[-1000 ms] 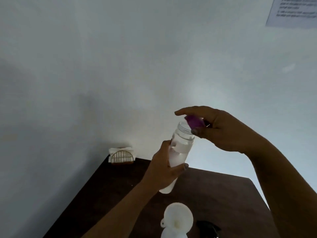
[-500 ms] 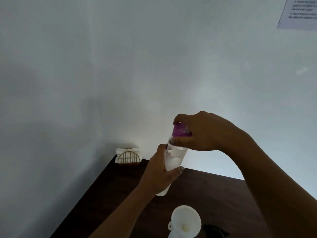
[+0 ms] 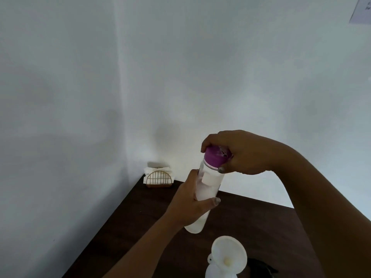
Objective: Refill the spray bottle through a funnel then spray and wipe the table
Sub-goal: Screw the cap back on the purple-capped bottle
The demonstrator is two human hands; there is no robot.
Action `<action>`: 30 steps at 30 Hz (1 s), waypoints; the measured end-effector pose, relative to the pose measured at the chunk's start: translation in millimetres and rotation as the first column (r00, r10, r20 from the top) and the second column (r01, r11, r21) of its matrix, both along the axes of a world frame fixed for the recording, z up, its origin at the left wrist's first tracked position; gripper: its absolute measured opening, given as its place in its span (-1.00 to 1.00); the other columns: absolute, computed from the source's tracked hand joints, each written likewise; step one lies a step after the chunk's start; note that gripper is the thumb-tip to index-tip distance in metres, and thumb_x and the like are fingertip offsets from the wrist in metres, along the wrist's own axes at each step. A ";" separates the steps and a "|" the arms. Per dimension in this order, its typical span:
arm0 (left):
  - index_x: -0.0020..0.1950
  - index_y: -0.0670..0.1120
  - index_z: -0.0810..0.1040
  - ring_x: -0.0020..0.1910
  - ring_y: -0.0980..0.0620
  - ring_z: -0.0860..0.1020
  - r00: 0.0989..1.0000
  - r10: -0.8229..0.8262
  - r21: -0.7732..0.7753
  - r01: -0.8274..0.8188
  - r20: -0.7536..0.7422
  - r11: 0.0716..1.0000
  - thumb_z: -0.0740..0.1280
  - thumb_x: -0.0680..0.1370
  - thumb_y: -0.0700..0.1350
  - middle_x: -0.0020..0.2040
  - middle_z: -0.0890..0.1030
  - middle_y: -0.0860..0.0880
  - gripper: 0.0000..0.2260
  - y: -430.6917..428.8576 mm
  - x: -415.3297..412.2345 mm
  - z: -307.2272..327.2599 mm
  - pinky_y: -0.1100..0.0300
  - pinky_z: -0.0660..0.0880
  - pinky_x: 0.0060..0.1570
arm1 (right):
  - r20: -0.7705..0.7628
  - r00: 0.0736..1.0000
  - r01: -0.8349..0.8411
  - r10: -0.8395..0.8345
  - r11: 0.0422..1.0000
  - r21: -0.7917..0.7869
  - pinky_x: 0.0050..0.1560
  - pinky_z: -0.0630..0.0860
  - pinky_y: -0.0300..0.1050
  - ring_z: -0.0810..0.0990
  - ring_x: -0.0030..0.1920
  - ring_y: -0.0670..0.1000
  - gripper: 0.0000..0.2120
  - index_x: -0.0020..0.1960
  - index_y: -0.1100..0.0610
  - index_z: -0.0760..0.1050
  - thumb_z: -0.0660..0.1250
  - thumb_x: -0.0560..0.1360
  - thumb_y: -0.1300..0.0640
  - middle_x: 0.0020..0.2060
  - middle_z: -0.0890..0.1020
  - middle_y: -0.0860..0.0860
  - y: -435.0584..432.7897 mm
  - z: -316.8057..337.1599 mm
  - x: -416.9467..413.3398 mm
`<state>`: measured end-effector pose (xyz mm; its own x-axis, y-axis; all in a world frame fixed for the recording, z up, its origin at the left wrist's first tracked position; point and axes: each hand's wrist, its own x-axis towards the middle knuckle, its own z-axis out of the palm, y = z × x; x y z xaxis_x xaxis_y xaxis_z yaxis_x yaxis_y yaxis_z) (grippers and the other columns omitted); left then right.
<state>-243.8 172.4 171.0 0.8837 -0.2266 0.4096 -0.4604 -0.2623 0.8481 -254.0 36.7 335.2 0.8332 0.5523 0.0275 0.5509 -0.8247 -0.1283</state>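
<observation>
My left hand grips the body of a clear water bottle, held tilted above the dark table. My right hand is closed over the purple cap, which sits on the bottle's neck. Near the bottom edge a white funnel stands in the mouth of the white spray bottle, whose body is cut off by the frame. A black object lies just right of it, likely the spray head.
A gold wire holder with white napkins stands at the table's far left corner against the white wall. A sheet of paper hangs on the wall at the top right.
The purple cap, held off beside the open neck a second ago, now sits on the bottle under my right hand. The view has shifted slightly.
</observation>
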 end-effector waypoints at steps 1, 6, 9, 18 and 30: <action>0.21 0.05 0.30 0.02 0.26 0.49 1.000 -0.009 0.005 0.009 -0.010 1.000 0.46 0.36 0.02 0.04 0.49 0.20 -0.49 0.9 0.0 -0.8 0.41 0.49 -0.08 | -0.024 1.000 -0.006 0.006 1.000 0.010 0.03 0.49 -0.17 0.43 0.11 -0.03 -0.48 0.28 -0.05 0.36 0.45 0.39 0.18 0.15 0.47 -0.07 0.1 0.7 0.8; 0.24 0.01 0.30 0.05 0.11 0.51 1.000 0.006 0.021 -0.006 -0.010 1.000 0.46 0.36 0.03 0.10 0.51 0.08 -0.47 2.2 3.4 -6.1 0.26 0.51 0.00 | 0.013 0.991 0.135 -0.134 0.990 -0.029 -0.15 0.46 -0.17 0.50 -0.11 -0.03 -0.65 0.07 0.05 0.48 0.38 0.41 -0.14 -0.10 0.55 -0.08 6.6 -2.8 1.7; 0.25 -0.01 0.30 0.04 0.14 0.49 0.999 0.032 0.021 -0.032 -0.003 0.999 0.45 0.35 0.05 0.09 0.49 0.11 -0.45 2.7 5.9 -6.3 0.32 0.47 0.00 | 0.234 0.918 0.356 -0.322 0.926 -0.122 -0.30 0.38 -0.14 0.46 -0.35 -0.03 -0.33 -0.33 0.11 0.41 0.05 0.29 -0.53 -0.38 0.48 -0.02 20.1 -9.8 -2.2; 0.21 0.07 0.25 -0.01 0.24 0.44 0.997 0.071 0.054 -0.069 -0.026 0.996 0.45 0.41 -0.04 0.04 0.43 0.19 -0.51 8.4 16.6 -14.2 0.48 0.38 -0.09 | 0.079 0.973 0.217 -0.215 0.976 -0.019 0.00 0.49 -0.06 0.54 0.01 0.02 -0.53 0.26 -0.10 0.35 0.28 0.42 -0.26 0.11 0.58 -0.02 8.0 -13.5 8.6; 0.22 -0.01 0.30 -0.01 0.21 0.47 0.997 0.074 0.072 -0.073 -0.015 0.995 0.47 0.39 -0.05 0.04 0.46 0.12 -0.50 16.8 25.6 -20.6 0.46 0.40 -0.11 | 0.196 0.962 0.212 -0.189 0.971 -0.109 -0.16 0.46 -0.09 0.52 -0.18 0.01 -0.54 -0.05 0.02 0.48 0.11 0.46 -0.35 -0.17 0.57 -0.02 19.7 -28.4 21.7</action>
